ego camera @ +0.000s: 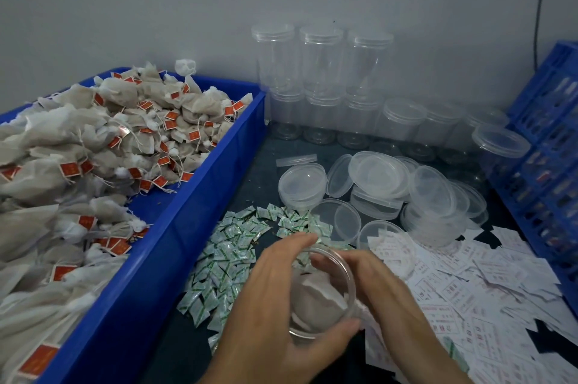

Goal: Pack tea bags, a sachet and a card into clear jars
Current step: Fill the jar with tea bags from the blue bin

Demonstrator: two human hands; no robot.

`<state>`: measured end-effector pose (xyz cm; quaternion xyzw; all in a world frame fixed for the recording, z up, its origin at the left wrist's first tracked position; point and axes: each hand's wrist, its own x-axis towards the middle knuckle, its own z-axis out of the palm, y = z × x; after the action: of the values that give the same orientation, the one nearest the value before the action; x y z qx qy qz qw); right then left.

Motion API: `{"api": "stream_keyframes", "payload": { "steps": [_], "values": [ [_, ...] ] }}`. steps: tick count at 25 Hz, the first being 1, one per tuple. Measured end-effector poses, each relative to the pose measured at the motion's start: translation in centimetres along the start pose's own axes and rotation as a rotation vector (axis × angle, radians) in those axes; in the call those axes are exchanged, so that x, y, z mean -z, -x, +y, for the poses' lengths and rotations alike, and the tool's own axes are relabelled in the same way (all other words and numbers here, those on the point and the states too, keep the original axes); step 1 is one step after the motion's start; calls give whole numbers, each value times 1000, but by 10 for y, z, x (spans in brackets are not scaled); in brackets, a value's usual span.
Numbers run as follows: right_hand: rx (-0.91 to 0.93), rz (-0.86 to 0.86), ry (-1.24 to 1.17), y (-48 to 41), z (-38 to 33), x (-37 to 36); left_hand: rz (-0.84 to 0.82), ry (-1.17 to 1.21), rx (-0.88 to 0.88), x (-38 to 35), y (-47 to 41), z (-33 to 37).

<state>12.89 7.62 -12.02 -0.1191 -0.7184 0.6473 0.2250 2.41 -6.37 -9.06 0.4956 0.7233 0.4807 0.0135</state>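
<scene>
- Grips the clear jar [347, 274] in the left hand [278, 299], thumb and fingers curled round its wall, mouth uncapped, low over the table [272, 171] between the sachets [231, 258] and the cards [469, 289]; impossible to tell whether resting or lifted.
- Reaches into the jar mouth with the right hand [375, 283], fingers bent over the rim; impossible to tell pinching from mere pressing on the tea bags [316, 299] already inside.
- Risks tearing a thin paper bag by pushing too hard against the rim, and so spilling leaf into the jar.
- Risks trapping a string or red tag over the lip, leaving a lid from the pile of lids [391, 183] unable to seat.
- Risks a slip of the smooth wall through the left fingers under a strong downward push, tipping the bags out onto the loose sachets.
- Risks overfilling, leaving no room for sachet and card.
- Risks lifting two sachets or two cards at once from such dense, overlapping heaps.
</scene>
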Motion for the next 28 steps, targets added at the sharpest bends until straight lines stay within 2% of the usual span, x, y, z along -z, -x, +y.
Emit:
{"api": "stream_keyframes", "payload": {
  "steps": [2, 5, 8, 10, 13, 16, 21, 28],
  "values": [
    [27, 19, 226, -14, -8, 12, 96, -43, -116, -9, -3, -2],
    [70, -13, 776, -33, 3, 22, 164, -9, -194, -12, -1, -3],
    [228, -107, 993, -40, 14, 18, 199, -10, -211, -14, -1, -6],
    [350, -77, 1007, -41, 19, 13, 210, -26, -228, -16, -1, -7],
    [404, 6, 998, -45, 22, 7, 209, -35, -223, -16, -1, -7],
    [456, 17, 1061, -45, 25, 7, 217, -43, -219, -17, 0, -10],
    [378, -21, 1075, -47, 24, 11, 224, -33, -226, -19, 1, -11],
    [218, 70, 835, -52, 15, 19, 204, -41, -237, -18, 2, -13]
  ]
}}
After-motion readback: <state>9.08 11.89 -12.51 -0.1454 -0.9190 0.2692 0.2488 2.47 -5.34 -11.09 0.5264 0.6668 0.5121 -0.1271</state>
